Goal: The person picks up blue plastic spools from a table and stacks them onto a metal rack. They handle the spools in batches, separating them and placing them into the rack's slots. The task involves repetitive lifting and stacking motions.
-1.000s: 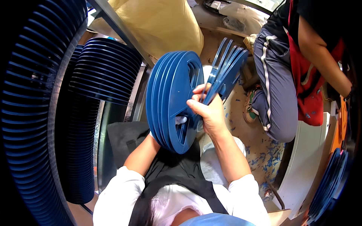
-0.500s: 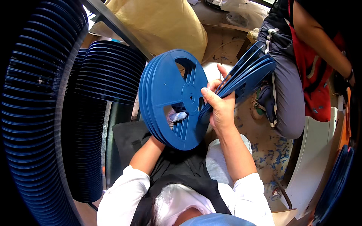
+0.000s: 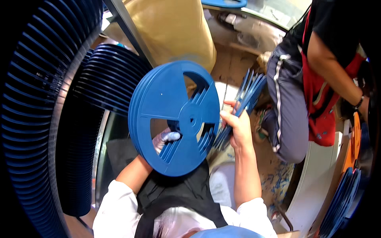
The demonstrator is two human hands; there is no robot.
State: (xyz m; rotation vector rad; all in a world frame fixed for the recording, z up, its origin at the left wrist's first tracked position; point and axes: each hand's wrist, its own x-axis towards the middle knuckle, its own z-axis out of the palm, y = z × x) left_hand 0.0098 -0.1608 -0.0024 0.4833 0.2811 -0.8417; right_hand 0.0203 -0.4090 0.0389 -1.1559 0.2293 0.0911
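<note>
Keep left hand (image 3: 164, 139) gripping blue reel stack (image 3: 174, 117) from behind, right hand (image 3: 237, 125) pinching fanned blue reels (image 3: 242, 105) firmly, edges aligned, clear of seated co-worker (image 3: 313, 87).

The person wears a white shirt with short sleeves that end above the elbows, well back from each hand. Over the shirt lies a black apron or vest with broad straps on the chest. The left hand (image 3: 166, 139) has a white glove on it. The right hand (image 3: 237, 126) is bare, and both forearms are uncovered. A light blue cap shows at the lower edge.
</note>
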